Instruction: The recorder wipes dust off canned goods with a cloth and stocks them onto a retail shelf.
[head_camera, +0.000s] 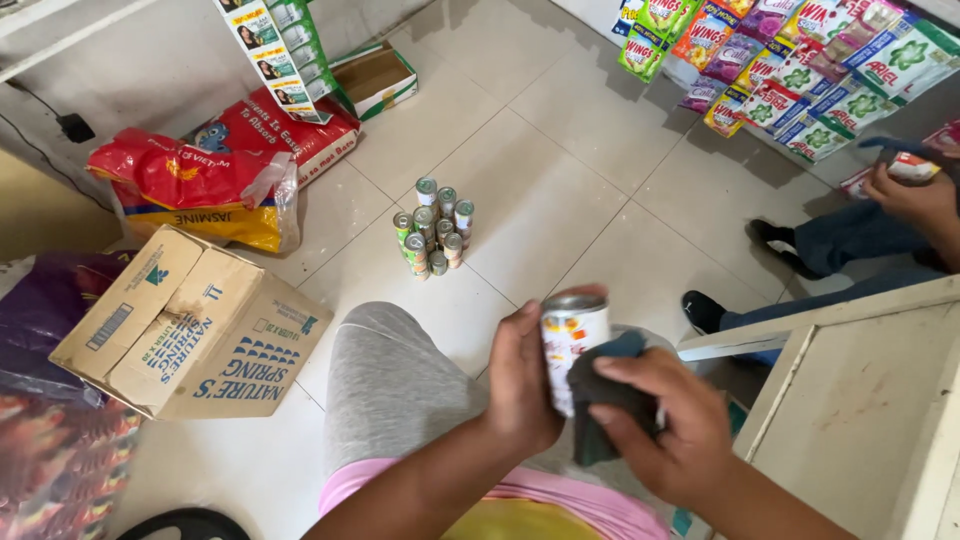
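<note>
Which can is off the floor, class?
The can in the left hand, with the right hand pressing a dark cloth against it; the other cans stand clustered on the floor.

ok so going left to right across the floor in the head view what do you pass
cardboard box → red and yellow rice sack → cluster of small cans → can in the left hand → dark cloth in the right hand → another person's black shoes
</note>
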